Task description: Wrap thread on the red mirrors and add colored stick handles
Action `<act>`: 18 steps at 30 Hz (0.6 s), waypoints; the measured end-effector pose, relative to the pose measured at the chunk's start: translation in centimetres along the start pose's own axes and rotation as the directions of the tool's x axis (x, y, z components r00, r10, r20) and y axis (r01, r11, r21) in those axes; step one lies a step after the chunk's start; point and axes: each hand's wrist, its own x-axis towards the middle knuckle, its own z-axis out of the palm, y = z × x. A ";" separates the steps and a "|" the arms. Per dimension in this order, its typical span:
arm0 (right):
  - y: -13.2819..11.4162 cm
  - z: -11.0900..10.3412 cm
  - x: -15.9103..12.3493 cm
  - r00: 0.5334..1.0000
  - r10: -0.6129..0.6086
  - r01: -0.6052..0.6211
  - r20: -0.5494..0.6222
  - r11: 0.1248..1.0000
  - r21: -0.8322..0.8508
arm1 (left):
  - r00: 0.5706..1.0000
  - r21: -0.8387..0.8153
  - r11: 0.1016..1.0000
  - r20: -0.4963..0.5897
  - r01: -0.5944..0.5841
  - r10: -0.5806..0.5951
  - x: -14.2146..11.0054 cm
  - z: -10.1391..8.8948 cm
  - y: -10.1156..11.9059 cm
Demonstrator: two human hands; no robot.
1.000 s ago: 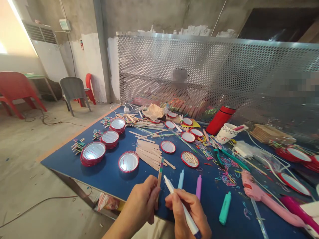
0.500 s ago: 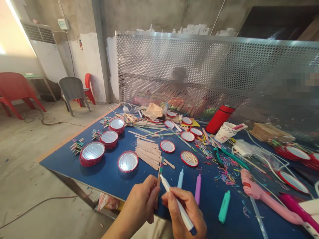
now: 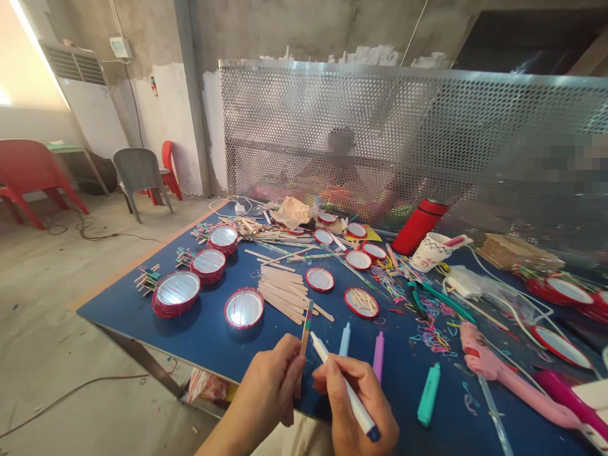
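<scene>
Hands apart, my left hand (image 3: 266, 380) pinches an upright craft stick (image 3: 306, 326) while my right hand (image 3: 356, 399) grips a white marker (image 3: 339, 383), its tip now drawn slightly back from the stick.

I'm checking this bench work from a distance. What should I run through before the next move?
Left hand grips the striped craft stick: ok.
Right hand holds the white marker: ok.
Marker tip touching the stick: cannot tell, they look very close.
Light blue marker and purple marker lying near the right hand: ok.
Stick's coloured stripes dry: cannot tell.
</scene>
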 end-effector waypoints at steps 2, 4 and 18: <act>-0.1 0.0 0.0 1.000 -0.011 0.011 -0.010 1.000 0.028 | 1.000 -0.007 1.000 0.003 0.008 -0.008 -0.1 0.0 0.1; -0.1 -0.1 -0.1 0.999 -0.046 0.045 0.009 0.998 0.036 | 1.000 -0.020 1.000 0.006 0.016 -0.016 -0.1 0.0 0.1; 0.1 -0.2 -0.1 0.996 -0.081 0.080 0.025 0.996 0.047 | 1.000 -0.030 1.000 0.002 -0.006 0.006 -0.2 0.0 0.1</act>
